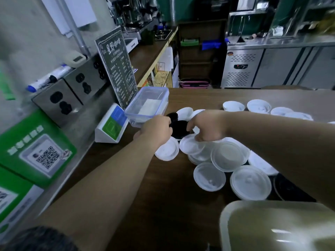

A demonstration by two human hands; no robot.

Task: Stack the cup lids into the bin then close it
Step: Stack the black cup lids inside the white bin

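- Black lid (179, 130) lies btwn both hands, just in front of the clear bin (155, 87). The bin is beyond it & slightly left.
- Left hand (155, 130): fingers curled onto the lid's left edge, pinching it.
- Right hand (207, 125): fingers curled down, tips on a white lid (190, 146), thumb at the black rim (a real grip? can't tell).
- Left hand is nearer the bin. Next is prob. a short lift fwd over its near wall.
- Room: white lids (228, 156) crowd the right, a payment stand (110, 124) is close on the left, and bare surface (145, 196) lies nearer the person.

Dim, soft indoor light; wide-angle bending at edges, motion blur throughout.
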